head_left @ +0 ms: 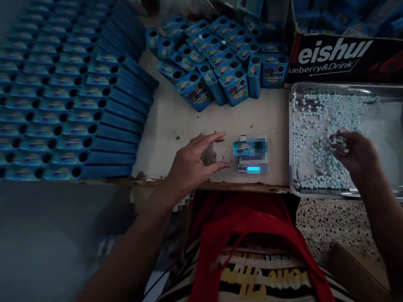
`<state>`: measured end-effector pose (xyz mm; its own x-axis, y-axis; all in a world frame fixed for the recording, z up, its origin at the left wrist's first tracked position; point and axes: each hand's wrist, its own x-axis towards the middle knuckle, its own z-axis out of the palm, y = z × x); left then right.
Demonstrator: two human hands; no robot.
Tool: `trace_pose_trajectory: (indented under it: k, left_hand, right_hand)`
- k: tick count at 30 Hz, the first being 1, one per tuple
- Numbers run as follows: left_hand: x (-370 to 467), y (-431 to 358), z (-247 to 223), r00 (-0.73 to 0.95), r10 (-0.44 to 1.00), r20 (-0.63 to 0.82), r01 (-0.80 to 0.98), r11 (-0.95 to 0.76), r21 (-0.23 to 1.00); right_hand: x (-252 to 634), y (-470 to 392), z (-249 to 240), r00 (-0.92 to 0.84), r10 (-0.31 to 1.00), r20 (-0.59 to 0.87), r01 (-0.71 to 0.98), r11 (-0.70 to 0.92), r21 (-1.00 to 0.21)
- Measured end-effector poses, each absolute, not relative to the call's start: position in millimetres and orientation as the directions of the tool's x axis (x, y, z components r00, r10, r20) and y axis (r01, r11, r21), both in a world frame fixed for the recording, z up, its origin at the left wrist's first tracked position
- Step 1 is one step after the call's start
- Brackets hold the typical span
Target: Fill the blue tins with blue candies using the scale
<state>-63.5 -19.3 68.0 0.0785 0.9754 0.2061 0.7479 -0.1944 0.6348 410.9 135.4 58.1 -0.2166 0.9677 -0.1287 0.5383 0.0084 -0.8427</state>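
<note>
My left hand (193,161) hovers over the table's front part, thumb and fingers spread apart with nothing between them. Just right of its fingertips sits a small digital scale (242,168) with a lit cyan display. On the scale lies a small blue candy box (239,148); part of the scale and box is blurred out. My right hand (354,153) is over the metal tray (292,167), its fingers closed round several small candies (340,142). Pale blue and white candies (333,109) are spread across the tray.
Tall stacked rows of blue boxes (69,117) fill the left side. A cluster of standing blue candy boxes (236,86) with dark round holes on top occupies the back middle. Behind the tray stands a black printed carton (333,58). The table's worn wooden edge (220,185) runs along the front.
</note>
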Motion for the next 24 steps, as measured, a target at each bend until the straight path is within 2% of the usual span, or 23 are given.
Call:
trace_pose_trajectory:
  k: [4,6,12,16,21,24]
  left_hand:
    - [-52,-17,54,-0.004,0.991,0.130,0.688,-0.092,0.720]
    - [-44,-16,42,-0.051,0.993,0.105,0.629,-0.049,0.776]
    - [-22,-10,24,-0.100,0.989,0.112,0.465,-0.053,0.884]
    - [-27,-12,31,-0.065,0.983,0.169,0.528,-0.110,0.842]
    - [-39,-20,30,-0.061,0.979,0.193,0.541,-0.130,0.831]
    - [-41,-22,27,-0.062,0.981,0.182,0.528,-0.122,0.840]
  right_hand:
    - [405,125,65,-0.114,0.941,-0.319,0.206,-0.292,-0.934]
    - [398,116,67,-0.109,0.931,-0.347,0.121,-0.334,-0.935]
    - [371,103,70,-0.127,0.930,-0.346,0.165,-0.324,-0.932]
    - [354,101,72,-0.145,0.926,-0.349,0.139,-0.330,-0.934]
    - [355,99,80,-0.146,0.896,-0.419,0.328,-0.356,-0.875]
    - [347,97,96,-0.221,0.852,-0.475,0.294,-0.406,-0.865]
